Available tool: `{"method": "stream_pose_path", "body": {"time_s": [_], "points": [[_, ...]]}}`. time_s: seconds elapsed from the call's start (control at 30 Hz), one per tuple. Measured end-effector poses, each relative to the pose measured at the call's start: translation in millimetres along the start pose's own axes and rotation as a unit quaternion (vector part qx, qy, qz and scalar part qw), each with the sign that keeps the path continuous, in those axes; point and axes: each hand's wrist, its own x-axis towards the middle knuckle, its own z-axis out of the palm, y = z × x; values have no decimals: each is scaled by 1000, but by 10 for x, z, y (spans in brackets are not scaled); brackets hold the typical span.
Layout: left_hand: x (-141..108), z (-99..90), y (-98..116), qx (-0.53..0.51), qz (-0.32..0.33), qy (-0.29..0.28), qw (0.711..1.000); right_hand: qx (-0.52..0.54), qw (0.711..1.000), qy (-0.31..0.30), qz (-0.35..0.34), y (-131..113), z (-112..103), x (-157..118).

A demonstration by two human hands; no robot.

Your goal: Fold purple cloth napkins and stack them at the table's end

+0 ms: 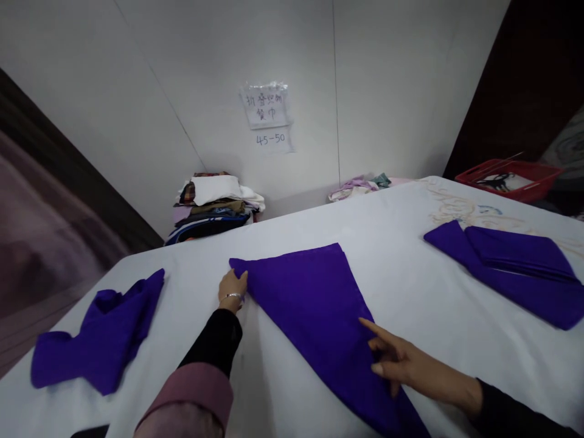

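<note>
Across the middle of the white-topped bench [401, 286], a purple cloth [314, 304] lies spread in a long shape, its narrow upper-left corner reaching toward the far edge and its lower end running out of view at the bottom. The left hand [232, 291], with a thin bracelet [232, 296] at the wrist, is at that corner; its fingers are drawn close together against the cloth, though I cannot tell whether they pinch it or only press it. The right hand [395, 362] is over the cloth's right edge, fingers parted, the index finger stretched out along the edge and the thumb apart from it, with nothing gripped that can be seen. To the left lies a rumpled purple piece [100, 340], and to the right a folded purple piece [515, 261], both apart from the middle one. Beyond the far edge, a stack of clothes [214, 210] sits near the wall [387, 91], with a smaller pile of fabric [358, 187] farther right. A red basket [515, 182] stands by the far right edge. Two paper notes [269, 115] with handwriting hang on the wall, the lower one reading 45-50.
</note>
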Motion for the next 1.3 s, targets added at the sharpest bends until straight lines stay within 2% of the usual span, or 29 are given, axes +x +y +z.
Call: {"method": "stream_pose_path", "body": {"time_s": [0.13, 0.23, 0.33, 0.43, 0.53, 0.63, 0.73, 0.8, 0.87, 0.93, 1.0, 1.07, 1.1, 1.2, 1.3], "points": [[131, 95, -98, 26, -29, 10, 999, -8, 1000, 11, 13, -128, 50, 96], [210, 142, -118, 42, -36, -3, 998, -36, 999, -5, 35, -132, 52, 137], [219, 112, -171, 59, -48, -20, 997, -70, 995, -17, 65, -89, 29, 173], [121, -2, -287, 71, -53, -26, 996, -101, 992, -8, 80, -83, -94, 256], [-121, -168, -455, 83, -52, -30, 995, -172, 982, 3, 74, -193, -393, 429], [-551, -324, -629, 100, -48, -41, 993, -293, 954, 59, 10, -433, -787, 635], [-1120, -447, -790, 88, -27, -93, 991, -447, 879, 155, -54, -687, -1075, 741], [-1474, -536, -894, 64, -29, -128, 989, -515, 844, 141, -46, -800, -1150, 726], [-1720, -644, -992, 47, -45, -126, 990, -529, 848, 44, -8, -866, -1153, 669], [-1820, -753, -1065, 52, -71, -101, 991, -526, 849, -30, 29, -914, -1123, 618], [-1793, -823, -1095, 72, -79, -64, 992, -562, 827, 2, 28, -969, -1080, 620], [-1689, -816, -1073, 87, -32, -17, 996, -601, 795, 79, -17, -1038, -1015, 699], [-1623, -782, -1046, 90, 8, 6, 996, -604, 789, 100, -48, -1073, -969, 769], [-1424, -592, -947, 110, 110, 43, 987, -569, 808, 89, -127, -1160, -785, 1077], [-1281, -383, -909, 154, 115, 45, 980, -559, 809, 107, -146, -1192, -593, 1467]]}}
